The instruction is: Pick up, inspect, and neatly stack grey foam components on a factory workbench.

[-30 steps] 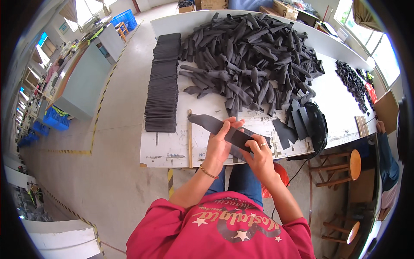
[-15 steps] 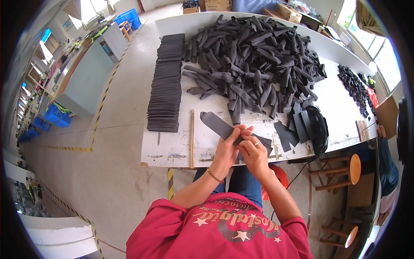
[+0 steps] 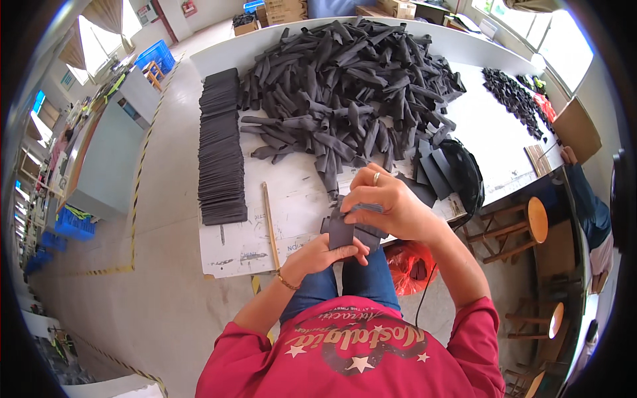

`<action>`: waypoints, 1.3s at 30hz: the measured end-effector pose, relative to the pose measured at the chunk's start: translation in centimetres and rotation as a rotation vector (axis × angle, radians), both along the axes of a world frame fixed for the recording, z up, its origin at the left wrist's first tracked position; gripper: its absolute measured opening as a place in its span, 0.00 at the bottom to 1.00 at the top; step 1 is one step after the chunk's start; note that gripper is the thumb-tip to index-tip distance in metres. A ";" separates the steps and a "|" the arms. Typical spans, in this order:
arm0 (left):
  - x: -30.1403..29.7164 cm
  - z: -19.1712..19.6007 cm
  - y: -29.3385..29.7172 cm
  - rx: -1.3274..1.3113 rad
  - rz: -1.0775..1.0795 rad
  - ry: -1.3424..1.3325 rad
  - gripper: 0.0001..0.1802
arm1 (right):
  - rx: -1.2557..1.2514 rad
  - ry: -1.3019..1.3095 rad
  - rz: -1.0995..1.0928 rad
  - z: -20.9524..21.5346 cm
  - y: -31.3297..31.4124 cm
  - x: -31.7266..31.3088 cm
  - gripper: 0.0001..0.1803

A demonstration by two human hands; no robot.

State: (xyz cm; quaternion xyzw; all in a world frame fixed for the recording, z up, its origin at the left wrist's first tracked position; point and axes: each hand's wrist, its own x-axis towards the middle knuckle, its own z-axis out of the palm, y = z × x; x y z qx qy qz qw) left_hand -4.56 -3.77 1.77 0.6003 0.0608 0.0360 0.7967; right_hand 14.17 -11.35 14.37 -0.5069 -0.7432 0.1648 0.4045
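Observation:
Over the table's near edge, my left hand point(image 3: 325, 253) grips the lower end of a dark grey fabric strip point(image 3: 341, 234), thumb across its front. The strip stands roughly upright. My right hand point(image 3: 391, 204), with a ring on one finger, pinches its upper end between thumb and fingers. More dark fabric pieces point(image 3: 369, 237) show just behind, partly hidden by my hands; I cannot tell which hand supports them. Beyond lies a large loose heap of dark rolled fabric pieces point(image 3: 358, 83). A long, neat stack of flat dark strips point(image 3: 222, 156) runs along the left side.
A wooden stick point(image 3: 270, 225) lies left of my hands on the white table point(image 3: 232, 249). Flat dark pieces point(image 3: 434, 174) lie beside a rounded black object point(image 3: 468, 176) at right. A red plastic bag point(image 3: 408, 268) sits below the edge; wooden stools point(image 3: 536, 220) stand right.
The strip has gone from slanting out to the left to standing upright, its top now in my right fingers. My right hand has risen; the left has moved slightly down and left. The view has shifted.

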 end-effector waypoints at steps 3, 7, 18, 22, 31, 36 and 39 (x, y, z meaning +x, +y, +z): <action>-0.2 -0.8 0.3 0.023 -0.046 0.028 0.12 | -0.006 -0.072 0.097 0.2 -0.2 0.6 0.08; -0.8 -1.2 0.9 0.035 -0.160 0.076 0.12 | -0.102 -0.384 0.174 1.2 -0.9 2.3 0.08; -1.4 0.2 -0.3 -0.043 -0.228 0.159 0.13 | -0.408 -0.183 0.304 1.7 -1.3 1.6 0.09; -1.7 -0.1 -0.3 -0.063 -0.254 0.154 0.13 | -0.379 -0.289 0.302 1.7 -0.9 1.9 0.09; -1.8 -1.4 -0.9 -0.165 -0.263 0.134 0.13 | -0.443 -0.203 0.247 3.3 -0.9 3.0 0.08; -1.0 -1.1 -1.2 -0.132 -0.271 0.139 0.13 | -0.353 -0.198 0.322 0.9 -0.7 2.6 0.06; -1.5 -1.1 -0.9 -0.174 -0.219 0.129 0.13 | -0.218 0.023 0.177 1.3 -0.1 3.2 0.05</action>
